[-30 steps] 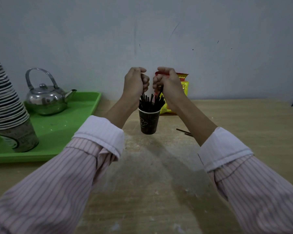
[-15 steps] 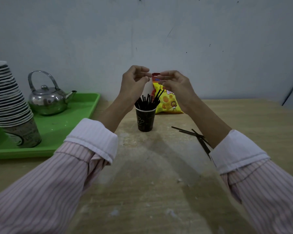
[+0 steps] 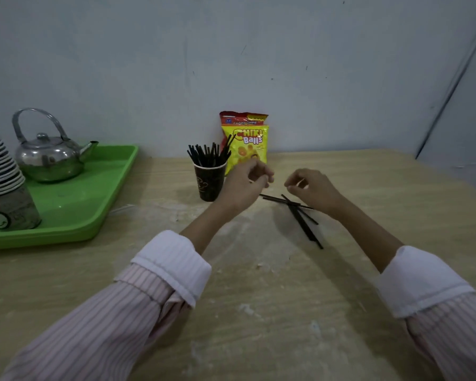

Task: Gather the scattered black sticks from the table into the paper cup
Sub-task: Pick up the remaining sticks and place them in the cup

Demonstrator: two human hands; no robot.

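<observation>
A dark paper cup (image 3: 209, 181) stands upright near the back of the wooden table, with several black sticks (image 3: 208, 155) poking out of it. A few loose black sticks (image 3: 300, 215) lie crossed on the table to the right of the cup. My left hand (image 3: 245, 185) hovers just right of the cup, fingers loosely curled and holding nothing. My right hand (image 3: 313, 189) hangs over the far ends of the loose sticks, fingers curled with thumb and forefinger apart, also holding nothing.
A yellow snack bag (image 3: 245, 138) leans on the wall behind the cup. On the left a green tray (image 3: 94, 199) carries a metal kettle (image 3: 48, 158) and a tall stack of paper cups (image 3: 3, 182). White dust speckles the table.
Both hands have come down from above the cup and moved right, toward the loose sticks on the table. The sticks they were settling now stand in the cup.
</observation>
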